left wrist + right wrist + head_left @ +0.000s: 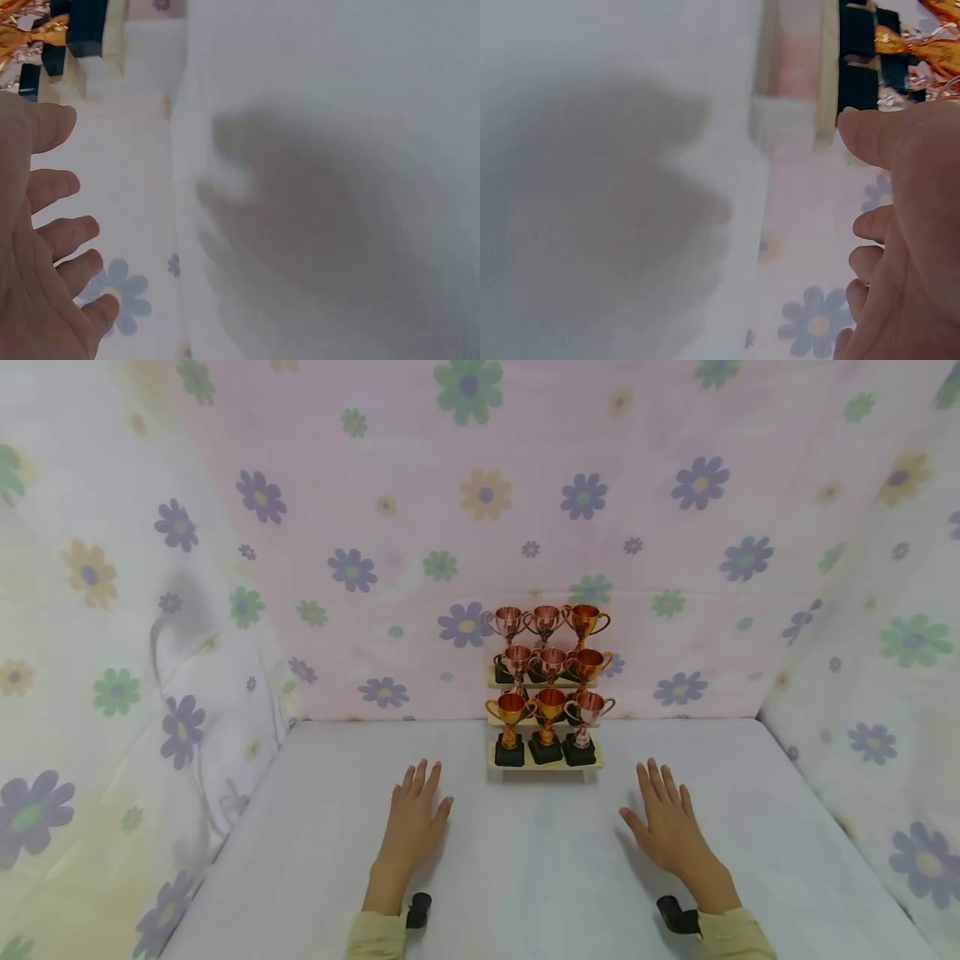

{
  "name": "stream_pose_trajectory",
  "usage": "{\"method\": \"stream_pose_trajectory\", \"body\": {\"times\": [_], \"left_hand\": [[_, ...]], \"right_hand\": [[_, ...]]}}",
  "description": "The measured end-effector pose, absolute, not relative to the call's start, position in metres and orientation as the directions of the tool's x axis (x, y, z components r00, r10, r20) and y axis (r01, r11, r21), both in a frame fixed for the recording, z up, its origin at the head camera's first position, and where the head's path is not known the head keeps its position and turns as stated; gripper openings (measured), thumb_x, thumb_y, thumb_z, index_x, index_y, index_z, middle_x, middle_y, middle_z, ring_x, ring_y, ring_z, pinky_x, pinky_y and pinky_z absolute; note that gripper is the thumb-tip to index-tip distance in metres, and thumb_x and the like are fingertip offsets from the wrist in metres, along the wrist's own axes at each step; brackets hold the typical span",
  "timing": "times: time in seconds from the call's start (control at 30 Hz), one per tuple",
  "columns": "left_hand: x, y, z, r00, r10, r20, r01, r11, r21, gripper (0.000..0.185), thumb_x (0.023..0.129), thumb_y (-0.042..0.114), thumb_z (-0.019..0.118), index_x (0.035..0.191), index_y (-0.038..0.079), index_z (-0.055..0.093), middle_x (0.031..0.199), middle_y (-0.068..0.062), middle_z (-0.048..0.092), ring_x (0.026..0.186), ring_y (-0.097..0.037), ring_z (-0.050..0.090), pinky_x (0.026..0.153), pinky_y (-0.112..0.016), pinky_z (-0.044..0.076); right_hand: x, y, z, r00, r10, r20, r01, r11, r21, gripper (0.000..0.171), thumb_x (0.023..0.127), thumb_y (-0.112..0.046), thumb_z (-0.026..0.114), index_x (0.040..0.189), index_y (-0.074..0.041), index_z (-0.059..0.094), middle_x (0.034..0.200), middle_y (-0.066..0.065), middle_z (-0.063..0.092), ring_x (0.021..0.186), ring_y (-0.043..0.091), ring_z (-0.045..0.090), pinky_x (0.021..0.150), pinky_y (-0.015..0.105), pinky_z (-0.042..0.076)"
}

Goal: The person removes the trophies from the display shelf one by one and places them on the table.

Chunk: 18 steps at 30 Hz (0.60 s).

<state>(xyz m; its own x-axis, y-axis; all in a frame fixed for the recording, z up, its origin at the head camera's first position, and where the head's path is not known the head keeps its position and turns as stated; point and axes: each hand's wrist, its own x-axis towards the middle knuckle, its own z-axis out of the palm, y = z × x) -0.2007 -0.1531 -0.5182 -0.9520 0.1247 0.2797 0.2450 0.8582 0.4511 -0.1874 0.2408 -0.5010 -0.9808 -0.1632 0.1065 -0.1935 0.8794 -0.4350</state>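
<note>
Several small trophy cups stand in three rows on a stepped wooden rack (546, 767) at the back of the table. In the front row are a gold trophy (511, 710) at left, another gold trophy (550, 706) in the middle and a rose-pink trophy (589, 710) at right, all on black bases. The rows behind hold rose-pink cups and, at the right end, orange-gold ones. My left hand (412, 822) is held with fingers extended, left of the rack and nearer me. My right hand (667, 822) mirrors it on the right. Neither hand touches a trophy; both palms are bare.
A white cloth covers the table (525, 877), and both hands cast shadows on it. A pink flowered cloth (405, 627) hangs right behind the rack. White flowered cloths (870, 693) close off the left and right sides. Black wrist cameras (677, 916) sit by the cuffs.
</note>
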Motion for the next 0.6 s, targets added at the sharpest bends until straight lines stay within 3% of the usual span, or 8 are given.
{"method": "stream_pose_trajectory", "body": {"times": [0.13,0.3,0.43,0.6], "left_hand": [[-0.204,-0.145,-0.515,-0.959,0.111,0.259,0.259,0.711,0.654,0.052,0.102,0.019,0.06,0.147,-0.004,0.048,0.152,-0.031,0.043,0.143,-0.049,0.036,0.117,-0.066,0.033],[-0.211,-0.13,-0.511,-0.979,0.048,0.198,0.198,0.449,0.871,0.043,0.102,0.013,0.059,0.14,-0.007,0.054,0.138,-0.026,0.058,0.127,-0.041,0.057,0.107,-0.056,0.049],[-0.22,-0.115,-0.509,-0.994,0.0,0.109,0.106,0.25,0.962,0.041,0.101,0.009,0.058,0.137,-0.009,0.055,0.131,-0.028,0.061,0.117,-0.038,0.063,0.098,-0.044,0.058],[-0.235,-0.091,-0.508,-0.999,-0.027,-0.044,-0.045,0.035,0.998,0.043,0.102,0.008,0.057,0.14,-0.012,0.05,0.127,-0.027,0.061,0.113,-0.034,0.065,0.095,-0.035,0.06]], "right_hand": [[-0.19,0.23,-0.492,-0.975,-0.201,0.099,-0.221,0.795,-0.565,0.081,0.1,-0.024,0.065,0.156,0.01,0.019,0.162,0.037,0.012,0.149,0.056,0.008,0.115,0.079,0.008],[-0.203,0.216,-0.48,-0.981,-0.161,0.111,-0.191,0.662,-0.725,0.085,0.097,-0.017,0.069,0.157,0.009,0.014,0.162,0.035,0.018,0.147,0.054,0.02,0.117,0.072,0.021],[-0.22,0.209,-0.473,-0.987,-0.087,0.138,-0.163,0.537,-0.828,0.091,0.094,-0.013,0.074,0.158,0.006,0.012,0.16,0.033,0.024,0.145,0.052,0.028,0.118,0.068,0.027],[-0.244,0.206,-0.469,-0.982,-0.039,0.182,-0.18,0.452,-0.873,0.097,0.087,-0.011,0.081,0.159,0.002,0.016,0.159,0.029,0.027,0.143,0.048,0.03,0.117,0.065,0.032]]}}
